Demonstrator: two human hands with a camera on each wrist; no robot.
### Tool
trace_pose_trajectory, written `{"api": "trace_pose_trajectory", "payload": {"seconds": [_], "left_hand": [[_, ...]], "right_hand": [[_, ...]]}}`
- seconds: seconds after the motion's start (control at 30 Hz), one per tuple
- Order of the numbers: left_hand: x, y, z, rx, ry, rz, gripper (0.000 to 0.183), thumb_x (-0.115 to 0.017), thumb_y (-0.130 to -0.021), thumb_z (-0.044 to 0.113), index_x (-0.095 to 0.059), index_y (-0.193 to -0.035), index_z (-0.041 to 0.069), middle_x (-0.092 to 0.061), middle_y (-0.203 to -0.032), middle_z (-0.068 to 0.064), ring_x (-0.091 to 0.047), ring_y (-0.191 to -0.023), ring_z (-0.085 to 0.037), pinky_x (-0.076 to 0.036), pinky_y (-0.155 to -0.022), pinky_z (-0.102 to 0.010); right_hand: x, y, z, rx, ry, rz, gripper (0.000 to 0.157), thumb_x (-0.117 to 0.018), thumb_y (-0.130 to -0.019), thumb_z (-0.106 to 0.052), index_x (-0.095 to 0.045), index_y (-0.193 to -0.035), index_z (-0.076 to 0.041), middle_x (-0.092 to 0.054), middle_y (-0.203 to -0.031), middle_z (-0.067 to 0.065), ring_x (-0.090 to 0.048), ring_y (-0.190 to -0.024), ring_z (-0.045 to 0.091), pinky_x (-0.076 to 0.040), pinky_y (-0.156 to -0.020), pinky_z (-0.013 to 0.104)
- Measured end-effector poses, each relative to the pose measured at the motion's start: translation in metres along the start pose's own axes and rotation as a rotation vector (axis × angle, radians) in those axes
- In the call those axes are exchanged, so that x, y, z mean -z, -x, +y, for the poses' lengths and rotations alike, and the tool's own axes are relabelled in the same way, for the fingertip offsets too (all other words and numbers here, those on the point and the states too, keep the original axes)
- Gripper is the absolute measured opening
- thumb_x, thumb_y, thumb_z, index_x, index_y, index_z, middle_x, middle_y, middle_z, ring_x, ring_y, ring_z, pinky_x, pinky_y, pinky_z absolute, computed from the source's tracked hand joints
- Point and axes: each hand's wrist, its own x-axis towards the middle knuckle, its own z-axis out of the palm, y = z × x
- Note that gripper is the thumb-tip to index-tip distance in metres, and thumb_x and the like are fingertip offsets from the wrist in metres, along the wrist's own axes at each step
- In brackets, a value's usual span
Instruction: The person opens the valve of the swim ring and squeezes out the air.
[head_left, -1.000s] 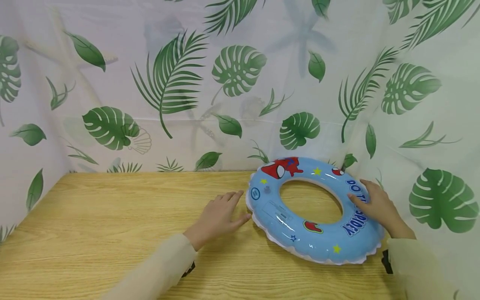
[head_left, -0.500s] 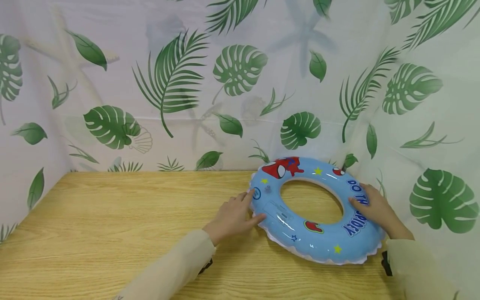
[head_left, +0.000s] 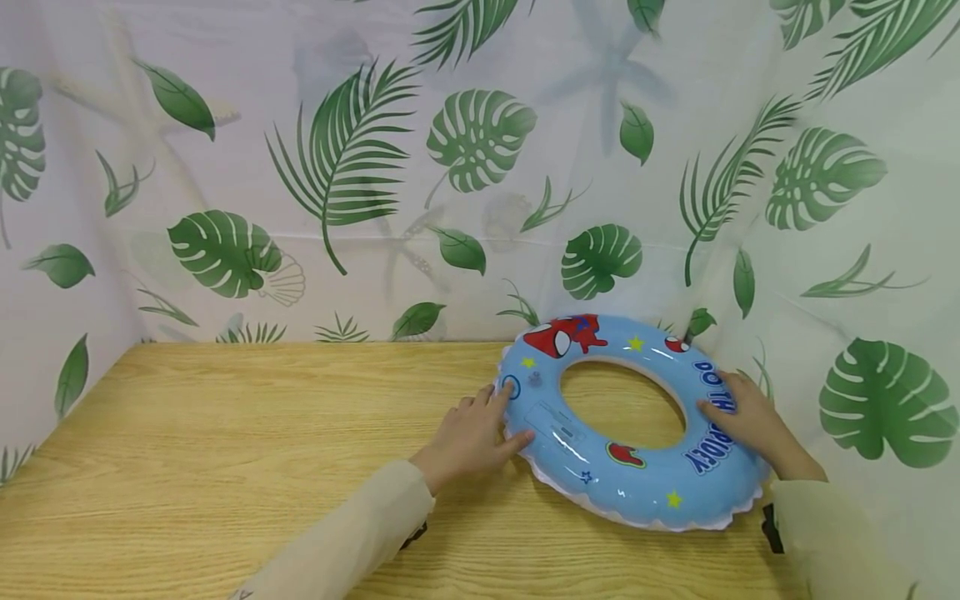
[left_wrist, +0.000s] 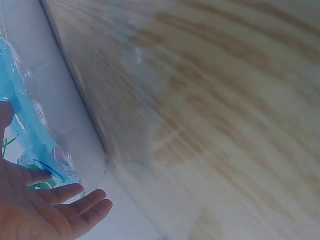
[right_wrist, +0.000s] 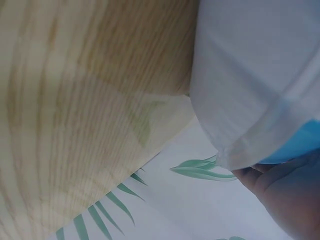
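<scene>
A blue inflatable swim ring point(head_left: 645, 475) with red cartoon pictures, yellow stars and lettering lies on the wooden table, its white scalloped edge showing along the front. At its left side is my left hand point(head_left: 468, 437), fingers spread, the index finger and thumb overlapping the blue top. Seen from the left wrist, these fingers point(left_wrist: 65, 192) are extended beside the tube. My right hand point(head_left: 753, 421) rests over the opposite side, thumb on the lettering and the other fingers along the outer edge. In the right wrist view, part of that hand point(right_wrist: 295, 190) is hidden behind the ring's edge.
White cloth with green leaf prints point(head_left: 480, 142) hangs behind the table point(head_left: 225, 450) and on both sides. The ring lies close to the back and right cloth walls. Bare wood stretches left of the ring.
My left hand has moved right, from just beside the swim ring to its left edge. My right hand has shifted slightly on the ring, which has stayed in place.
</scene>
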Motion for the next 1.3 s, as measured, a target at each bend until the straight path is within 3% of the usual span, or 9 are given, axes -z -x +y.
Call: {"api": "trace_pose_trajectory", "payload": {"seconds": [0.5, 1.3], "left_hand": [[0.007, 0.011, -0.011, -0.055, -0.04, 0.024, 0.08, -0.041, -0.087, 0.062, -0.022, -0.146, 0.01, -0.03, -0.148, -0.014, -0.039, -0.128, -0.036, -0.036, -0.101, -0.049], [0.023, 0.04, -0.045, -0.056, -0.038, 0.039, 0.078, -0.042, -0.088, 0.059, -0.024, -0.145, 0.011, -0.034, -0.146, -0.015, -0.04, -0.126, -0.039, -0.037, -0.1, -0.051]], "right_hand": [[-0.002, 0.004, -0.015, 0.036, 0.03, 0.0, 0.073, -0.05, -0.091, -0.037, -0.024, -0.134, 0.016, -0.026, -0.129, 0.043, -0.031, -0.114, 0.058, -0.032, -0.089, 0.07], [-0.012, 0.004, -0.051, 0.124, 0.065, -0.016, 0.073, -0.051, -0.089, -0.043, -0.029, -0.136, 0.009, -0.029, -0.134, 0.038, -0.034, -0.112, 0.056, -0.033, -0.086, 0.07]]}}
